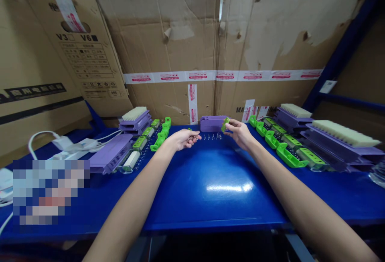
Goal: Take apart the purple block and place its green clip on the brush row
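Right hand (240,133) pinches a small green clip (225,124) between thumb and fingertips, held against the right end of a purple housing (212,123) sitting at 12 o'clock on the blue worktop (210,182). Left hand (183,138) is loosely curled, fingertips pinched on something tiny; can't tell what. Just beside it, between the two hands, a row of small metal springs (212,136) stands on the worktop in front of the housing.

At 10 o'clock: a line of green handles (161,136) and green-topped clear parts (140,142), then purple brush bodies (110,154), one stack topped with pale bristles (134,113). Further out at 9 o'clock, white cable and adapter (70,146).

At 2 o'clock: more green handle parts (288,156) in a row, then stacked purple bristle brushes (343,140). Cardboard boxes (192,41) wall off the back of the worktop.
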Tool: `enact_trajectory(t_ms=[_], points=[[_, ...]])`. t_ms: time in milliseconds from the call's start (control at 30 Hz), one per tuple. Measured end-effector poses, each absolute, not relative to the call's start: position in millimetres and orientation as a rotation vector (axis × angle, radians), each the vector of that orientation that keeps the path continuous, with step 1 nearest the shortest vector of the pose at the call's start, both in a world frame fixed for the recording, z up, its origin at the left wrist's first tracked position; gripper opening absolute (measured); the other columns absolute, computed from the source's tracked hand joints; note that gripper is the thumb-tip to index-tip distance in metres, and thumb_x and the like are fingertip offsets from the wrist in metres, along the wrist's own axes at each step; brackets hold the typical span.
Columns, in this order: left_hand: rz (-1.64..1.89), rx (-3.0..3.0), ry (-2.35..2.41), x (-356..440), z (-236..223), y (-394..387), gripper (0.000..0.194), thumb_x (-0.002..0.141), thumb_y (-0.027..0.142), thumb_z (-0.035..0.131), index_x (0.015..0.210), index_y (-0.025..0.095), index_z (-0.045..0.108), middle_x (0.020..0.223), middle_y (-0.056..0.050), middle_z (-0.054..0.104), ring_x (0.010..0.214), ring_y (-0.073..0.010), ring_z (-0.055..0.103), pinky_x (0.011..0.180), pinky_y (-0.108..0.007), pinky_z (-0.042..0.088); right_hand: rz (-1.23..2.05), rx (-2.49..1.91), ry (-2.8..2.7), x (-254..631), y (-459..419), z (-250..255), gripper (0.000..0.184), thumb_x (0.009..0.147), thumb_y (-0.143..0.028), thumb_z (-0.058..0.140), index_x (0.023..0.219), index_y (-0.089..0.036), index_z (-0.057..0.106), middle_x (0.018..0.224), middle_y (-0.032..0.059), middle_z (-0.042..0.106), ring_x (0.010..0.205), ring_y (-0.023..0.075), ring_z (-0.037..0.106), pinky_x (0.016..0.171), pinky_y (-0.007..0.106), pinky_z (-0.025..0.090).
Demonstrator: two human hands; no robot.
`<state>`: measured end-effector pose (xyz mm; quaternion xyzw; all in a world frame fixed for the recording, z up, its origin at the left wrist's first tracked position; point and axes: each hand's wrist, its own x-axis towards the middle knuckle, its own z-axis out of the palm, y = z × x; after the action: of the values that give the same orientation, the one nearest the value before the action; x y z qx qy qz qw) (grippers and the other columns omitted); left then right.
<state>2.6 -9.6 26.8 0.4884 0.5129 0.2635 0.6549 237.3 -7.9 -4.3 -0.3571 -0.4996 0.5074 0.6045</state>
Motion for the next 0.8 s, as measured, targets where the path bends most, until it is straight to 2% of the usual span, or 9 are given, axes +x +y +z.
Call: enact_trajectory(t_ms=[167, 300, 400, 467, 533, 667, 733, 800], points=[[0.933, 1.197, 1.272, 10.3, 19.3, -8.7, 0.019, 0.087, 0.025, 0.051, 0.073, 0.013, 0.053, 0.054, 0.002, 0.046, 0.044, -0.0058, 0.041, 0.042, -0.018, 0.036, 1.164, -0.869, -1.092, 251.3, -7.0, -2.5, 0.035, 0.056, -0.035, 0.08, 0.083, -0.019, 0.064, 0.076, 0.001, 0.065, 0.067, 0.0129, 0.059, 0.064, 0.026, 0.049], [1.01, 1.537, 1.452, 18.3, 12.0, -12.1, 0.011, 0.086, 0.025, 0.051, 0.083, 0.014, 0.054, 0.064, -0.002, 0.055, 0.055, -0.0125, 0.055, 0.055, -0.027, 0.048, 1.217, -0.885, -1.074, 245.8, -8.6, -3.9, 0.038, 0.06, -0.03, 0.078, 0.093, -0.019, 0.064, 0.078, 0.0012, 0.065, 0.065, 0.0126, 0.059, 0.06, 0.025, 0.049], [0.939, 2.084, 1.679, 23.2, 5.3, -17.5, 0.014, 0.084, 0.027, 0.054, 0.09, 0.016, 0.058, 0.085, -0.009, 0.063, 0.074, -0.02, 0.063, 0.07, -0.034, 0.05, 1.272, -0.897, -1.095, 233.8, -11.9, -6.3, 0.04, 0.063, -0.026, 0.077, 0.099, -0.019, 0.062, 0.077, 0.0013, 0.066, 0.065, 0.013, 0.06, 0.059, 0.025, 0.049], [0.863, 2.355, 1.788, 26.3, 2.1, -21.9, 0.019, 0.083, 0.03, 0.054, 0.096, 0.017, 0.059, 0.102, -0.013, 0.061, 0.088, -0.025, 0.063, 0.077, -0.037, 0.049, 1.304, -0.895, -1.126, 226.0, -14.2, -9.0, 0.042, 0.064, -0.023, 0.076, 0.103, -0.019, 0.061, 0.078, 0.002, 0.067, 0.066, 0.014, 0.062, 0.06, 0.027, 0.05], [0.806, 2.489, 1.815, 29.2, 0.7, -25.6, 0.024, 0.086, 0.035, 0.051, 0.1, 0.017, 0.059, 0.108, -0.015, 0.059, 0.098, -0.0285, 0.06, 0.081, -0.039, 0.049, 1.334, -0.88, -1.154, 220.0, -16.1, -12.4, 0.045, 0.064, -0.02, 0.076, 0.106, -0.019, 0.06, 0.079, 0.0022, 0.067, 0.069, 0.0156, 0.064, 0.062, 0.029, 0.052], [0.954, 2.523, 1.576, 33.2, 2.4, -28.2, 0.039, 0.085, 0.049, 0.05, 0.105, 0.017, 0.056, 0.107, -0.013, 0.062, 0.106, -0.0267, 0.057, 0.09, -0.038, 0.046, 1.392, -0.841, -1.166, 213.8, -18.5, -17.1, 0.045, 0.064, -0.017, 0.076, 0.106, -0.02, 0.061, 0.077, 0.001, 0.066, 0.073, 0.0165, 0.065, 0.069, 0.031, 0.054], [1.013, 2.45, 1.401, 34.5, 3.2, -27.8, 0.043, 0.082, 0.048, 0.057, 0.113, 0.018, 0.052, 0.108, -0.01, 0.063, 0.104, -0.0235, 0.059, 0.09, -0.036, 0.046, 1.425, -0.81, -1.146, 212.1, -19.8, -17.0, 0.045, 0.063, -0.015, 0.076, 0.106, -0.02, 0.061, 0.078, 0.001, 0.067, 0.075, 0.0158, 0.065, 0.072, 0.032, 0.055], [1.005, 2.378, 1.251, 35.5, 2.8, -27.1, 0.042, 0.081, 0.039, 0.061, 0.116, 0.02, 0.05, 0.104, -0.008, 0.066, 0.099, -0.0205, 0.061, 0.088, -0.032, 0.047, 1.458, -0.778, -1.129, 210.5, -21.5, -15.6, 0.046, 0.062, -0.013, 0.076, 0.105, -0.02, 0.061, 0.08, 0.0015, 0.068, 0.077, 0.0156, 0.065, 0.076, 0.033, 0.055]])
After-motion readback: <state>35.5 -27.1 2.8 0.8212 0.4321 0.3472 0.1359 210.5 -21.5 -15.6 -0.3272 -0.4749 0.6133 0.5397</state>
